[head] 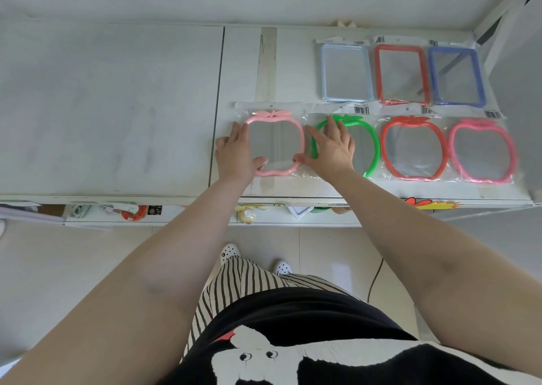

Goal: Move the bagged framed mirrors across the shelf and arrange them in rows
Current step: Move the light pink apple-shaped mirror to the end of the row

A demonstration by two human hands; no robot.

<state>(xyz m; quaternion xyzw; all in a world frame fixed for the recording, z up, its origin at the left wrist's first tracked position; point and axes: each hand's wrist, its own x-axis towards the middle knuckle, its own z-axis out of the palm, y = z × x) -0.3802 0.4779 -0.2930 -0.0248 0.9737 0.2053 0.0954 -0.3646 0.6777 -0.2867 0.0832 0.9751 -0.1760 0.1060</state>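
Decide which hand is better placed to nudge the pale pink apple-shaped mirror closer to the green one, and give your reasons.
Left. The left hand lies on the outer edge of the pale pink apple-shaped bagged mirror, so it could likely push it rightward. The right hand rests over the green apple-shaped bagged mirror, in the way.

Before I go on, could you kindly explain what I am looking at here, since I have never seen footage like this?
There is no machine: a person wears one wide-angle camera on the head, looking forward and down at their own bare arms. In front is a white shelf. On it lie plastic-bagged framed mirrors in two rows: at the back a pale blue rectangular mirror, a red rectangular mirror and a dark blue rectangular mirror; in front, four apple-shaped ones, light pink, green, red and bright pink. The left hand and right hand touch the light pink one's sides with fairly straight fingers, no closed grip.
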